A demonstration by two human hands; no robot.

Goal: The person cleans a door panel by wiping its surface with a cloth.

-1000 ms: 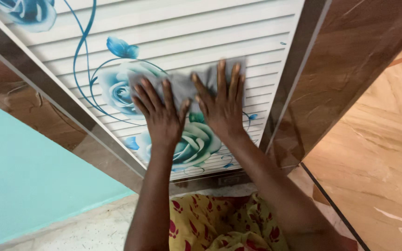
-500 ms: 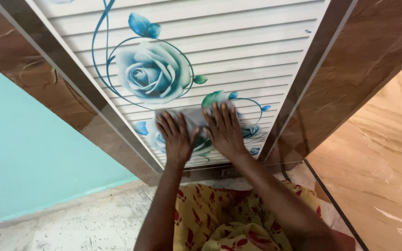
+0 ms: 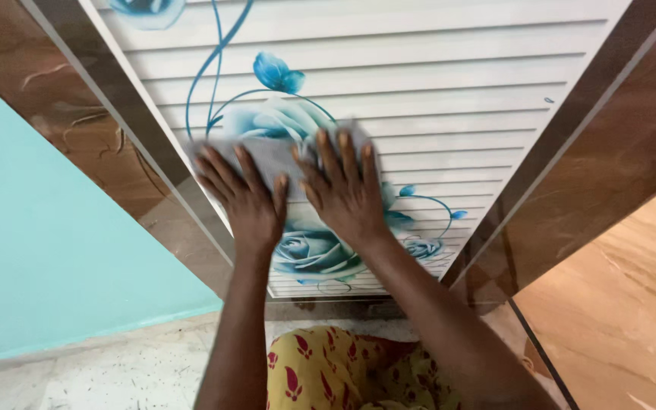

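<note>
Both palms lie flat, fingers spread, left hand [image 3: 246, 199] beside right hand [image 3: 345, 191], pinning a grey cloth [image 3: 279, 154] against the ribbed white door panel [image 3: 449, 99] printed with blue roses [image 3: 314, 250], so pressure spreads evenly. Brown frame [image 3: 594, 152] flanks it.

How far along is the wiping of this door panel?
No slat can be judged done: clean and unwiped slats look alike here. In hand: the left hand and right hand lie flat on a grey cloth, pressing it against the white slatted door panel over the blue rose print. The slats above and right of the cloth lie uncovered.
</note>
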